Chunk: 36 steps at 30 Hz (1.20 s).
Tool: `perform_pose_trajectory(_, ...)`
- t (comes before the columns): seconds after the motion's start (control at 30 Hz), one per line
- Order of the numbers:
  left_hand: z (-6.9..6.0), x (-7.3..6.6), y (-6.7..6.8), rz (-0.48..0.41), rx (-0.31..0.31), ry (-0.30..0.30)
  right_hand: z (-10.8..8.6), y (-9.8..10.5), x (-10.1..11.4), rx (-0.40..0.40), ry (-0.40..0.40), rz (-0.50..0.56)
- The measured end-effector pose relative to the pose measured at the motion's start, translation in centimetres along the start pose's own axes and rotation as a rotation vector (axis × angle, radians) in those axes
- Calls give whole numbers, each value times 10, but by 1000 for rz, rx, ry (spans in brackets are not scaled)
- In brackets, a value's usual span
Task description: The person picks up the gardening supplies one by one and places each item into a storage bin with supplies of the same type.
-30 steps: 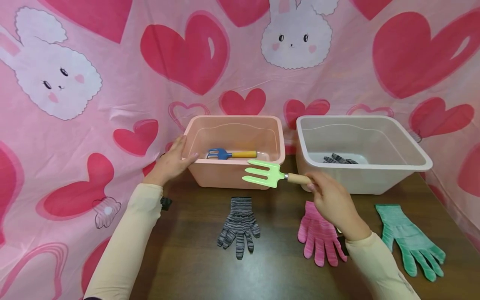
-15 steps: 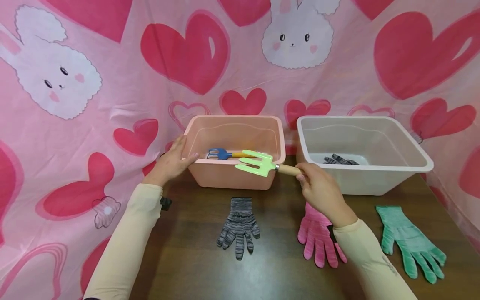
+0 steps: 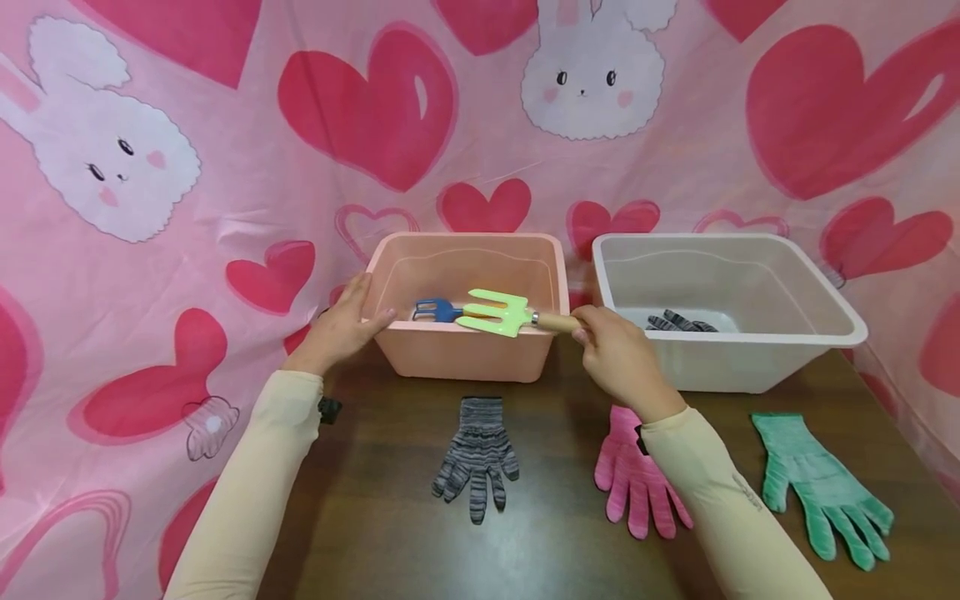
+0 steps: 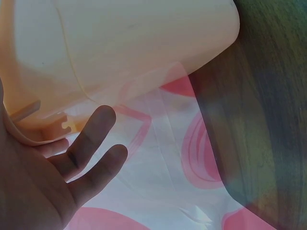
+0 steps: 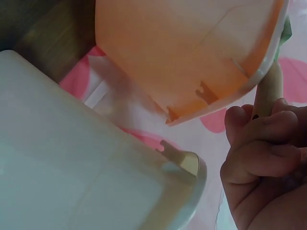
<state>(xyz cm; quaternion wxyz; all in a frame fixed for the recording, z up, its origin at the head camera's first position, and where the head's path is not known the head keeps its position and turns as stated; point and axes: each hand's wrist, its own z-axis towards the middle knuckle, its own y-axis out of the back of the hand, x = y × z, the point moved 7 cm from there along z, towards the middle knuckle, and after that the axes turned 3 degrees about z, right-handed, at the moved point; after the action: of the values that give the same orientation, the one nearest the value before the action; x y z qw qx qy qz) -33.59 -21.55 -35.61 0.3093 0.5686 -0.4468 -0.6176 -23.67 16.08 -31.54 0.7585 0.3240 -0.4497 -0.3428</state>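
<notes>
My right hand (image 3: 621,354) grips the wooden handle (image 5: 269,88) of a light-green garden hand fork (image 3: 510,314), its tines pointing left over the front rim of the peach plastic tub (image 3: 465,354). Inside that tub lies a blue hand cultivator (image 3: 438,311), its handle mostly hidden behind the green fork. My left hand (image 3: 330,329) rests at the tub's left front corner with the thumb extended along the rim. In the left wrist view, some fingers (image 4: 96,129) stick out, loosely straight, beneath the rim.
A white tub (image 3: 720,362) stands to the right with dark striped gloves (image 3: 678,321) inside. On the brown table (image 3: 420,550) lie a grey striped glove (image 3: 480,454), a pink glove (image 3: 637,479) partly under my right forearm, and a green glove (image 3: 821,483). A pink heart-print cloth (image 3: 247,192) hangs behind.
My right hand has moved left and slightly up, carrying the green hand fork from in front of the peach tub's right side to over its front rim. The left hand stays in place.
</notes>
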Motion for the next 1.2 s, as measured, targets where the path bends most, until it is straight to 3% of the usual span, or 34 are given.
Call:
perform_pose_trajectory(0.17,-3,2,-2,9,-1,1,9,-10,1,13,-6,12)
perform_pose_trajectory(0.53,-1,-1,-4,45,-14,-33,35,-15,5,-24,74,-22)
perform_pose_trajectory(0.9,0,0,-4,34,-11,-24,65,-32,11,91,40,-38)
perform_pose_trajectory(1.2,1,1,-1,30,-17,-24,89,-44,19,116,72,-16)
